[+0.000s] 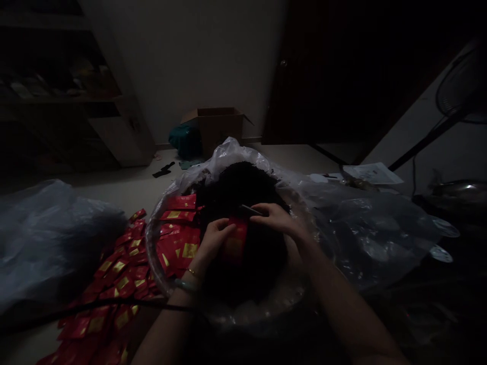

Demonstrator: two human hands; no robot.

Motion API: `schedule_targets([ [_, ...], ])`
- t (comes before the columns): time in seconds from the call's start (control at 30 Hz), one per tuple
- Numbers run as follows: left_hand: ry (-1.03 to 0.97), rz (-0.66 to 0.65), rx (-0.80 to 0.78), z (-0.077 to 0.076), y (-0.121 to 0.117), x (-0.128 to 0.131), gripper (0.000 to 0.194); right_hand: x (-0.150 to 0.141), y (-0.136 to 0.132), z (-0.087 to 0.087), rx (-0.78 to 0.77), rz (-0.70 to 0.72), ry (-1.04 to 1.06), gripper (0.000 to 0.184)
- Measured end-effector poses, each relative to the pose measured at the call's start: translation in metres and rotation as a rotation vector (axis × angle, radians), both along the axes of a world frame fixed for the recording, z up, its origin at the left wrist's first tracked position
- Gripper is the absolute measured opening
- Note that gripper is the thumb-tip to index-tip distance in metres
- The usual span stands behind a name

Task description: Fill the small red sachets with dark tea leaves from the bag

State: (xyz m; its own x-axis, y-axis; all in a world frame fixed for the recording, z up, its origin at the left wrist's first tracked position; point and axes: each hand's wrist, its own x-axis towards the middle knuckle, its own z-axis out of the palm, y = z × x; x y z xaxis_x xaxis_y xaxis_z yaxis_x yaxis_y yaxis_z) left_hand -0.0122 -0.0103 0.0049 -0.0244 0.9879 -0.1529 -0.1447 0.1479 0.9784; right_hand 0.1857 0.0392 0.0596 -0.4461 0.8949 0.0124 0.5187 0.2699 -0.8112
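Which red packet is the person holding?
The red packet in the left hand, over the dark heap; the others lie piled further left.

The person's left hand (216, 239) grips a red sachet (235, 241) above a dark heap, probably loose tea (243, 190), though the dim light makes it hard to be sure. The right hand (277, 219) pinches a slim dark tool (249, 209) at the sachet's top edge. More gold-labelled red sachets (117, 274) lie spread beside the heap, inside and outside a plastic-lined round basin (154, 243).
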Motion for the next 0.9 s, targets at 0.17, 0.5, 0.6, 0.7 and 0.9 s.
schedule_targets([
  [0.17, -0.053, 0.067, 0.017, 0.004, 0.000, -0.001, 0.045, 0.030, 0.015, -0.011, -0.037, -0.048, -0.295, 0.033],
  [0.5, 0.016, 0.112, 0.071, 0.003, -0.001, 0.003, 0.041, -0.035, -0.010, -0.020, -0.013, -0.033, 0.154, 0.024],
  [0.6, -0.011, 0.079, 0.047, 0.002, 0.000, 0.002, 0.043, -0.049, -0.016, -0.024, 0.012, -0.122, 0.177, 0.017],
  [0.7, -0.050, 0.026, 0.036, 0.002, 0.001, -0.001, 0.043, -0.049, -0.016, -0.027, 0.011, -0.127, 0.231, 0.015],
  [0.9, -0.033, -0.067, 0.052, 0.002, 0.003, -0.012, 0.039, -0.041, -0.010, -0.022, -0.120, -0.077, 0.311, 0.012],
])
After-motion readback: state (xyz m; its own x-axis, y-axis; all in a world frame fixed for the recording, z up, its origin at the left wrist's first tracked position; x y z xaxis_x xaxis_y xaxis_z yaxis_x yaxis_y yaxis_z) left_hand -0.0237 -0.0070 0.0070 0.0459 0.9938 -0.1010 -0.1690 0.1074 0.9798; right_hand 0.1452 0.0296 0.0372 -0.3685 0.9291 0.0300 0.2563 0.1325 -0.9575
